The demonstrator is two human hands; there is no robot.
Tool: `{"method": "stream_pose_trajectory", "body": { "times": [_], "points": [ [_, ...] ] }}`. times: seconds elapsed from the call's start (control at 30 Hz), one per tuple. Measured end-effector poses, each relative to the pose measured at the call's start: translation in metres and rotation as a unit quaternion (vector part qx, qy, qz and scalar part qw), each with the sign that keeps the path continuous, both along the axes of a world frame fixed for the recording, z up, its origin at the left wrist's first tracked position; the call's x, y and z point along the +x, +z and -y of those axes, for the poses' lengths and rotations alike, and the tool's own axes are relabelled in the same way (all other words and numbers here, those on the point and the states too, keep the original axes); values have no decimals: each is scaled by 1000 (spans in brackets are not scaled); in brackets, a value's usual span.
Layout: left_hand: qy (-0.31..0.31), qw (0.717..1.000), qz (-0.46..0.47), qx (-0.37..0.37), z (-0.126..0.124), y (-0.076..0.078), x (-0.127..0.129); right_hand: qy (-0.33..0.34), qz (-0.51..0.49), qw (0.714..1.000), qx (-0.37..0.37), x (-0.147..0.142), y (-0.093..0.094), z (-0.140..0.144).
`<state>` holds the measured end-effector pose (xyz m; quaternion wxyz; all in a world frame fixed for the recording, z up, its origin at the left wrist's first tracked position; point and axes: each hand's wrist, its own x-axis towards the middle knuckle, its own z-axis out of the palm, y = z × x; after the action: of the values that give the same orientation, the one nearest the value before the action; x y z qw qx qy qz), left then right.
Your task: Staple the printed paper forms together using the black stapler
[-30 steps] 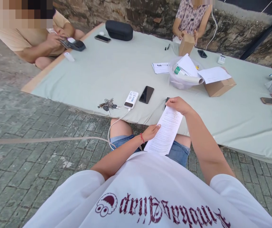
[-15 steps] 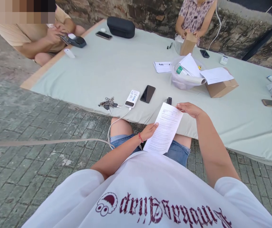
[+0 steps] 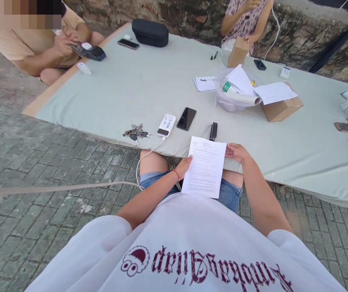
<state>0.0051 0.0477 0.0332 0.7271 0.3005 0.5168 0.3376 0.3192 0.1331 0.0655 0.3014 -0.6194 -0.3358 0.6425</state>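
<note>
Paper [image 3: 205, 166], a white printed sheet dense with small text, is hanging over the person's lap just short of the table [image 3: 131, 93] edge. The left hand [image 3: 182, 167] is pinching its left edge, and the right hand [image 3: 236, 152] is gripping its right edge near the top corner. A dark stapler [image 3: 213, 131] is lying on the table just beyond the sheet.

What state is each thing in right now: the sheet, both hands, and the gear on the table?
printed sheet: unfolded, held over the lap at both side edges
left hand: gripping the sheet's left edge
right hand: gripping the sheet's right edge
power bank: flat, white cable plugged in
black phone: screen dark
cardboard box: papers lying on top
keys: bunched near the table edge
</note>
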Motion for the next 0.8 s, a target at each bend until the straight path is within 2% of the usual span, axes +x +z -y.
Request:
{"method": "stream_pose_trajectory", "body": {
  "times": [0.13,0.37,0.6,0.8],
  "points": [
    [13,998,7,-54,0,-5,-1,-21,27,999,-11,-17,-7,2],
    [38,996,14,-76,-2,-6,1,-42,74,996,35,-31,-13,6],
    [51,997,-26,-57,-8,-9,13,-109,112,987,36,-27,-24,3],
    [20,997,-51,-62,-21,-7,28,-130,151,979,31,-17,-31,-4]
  ]
}}
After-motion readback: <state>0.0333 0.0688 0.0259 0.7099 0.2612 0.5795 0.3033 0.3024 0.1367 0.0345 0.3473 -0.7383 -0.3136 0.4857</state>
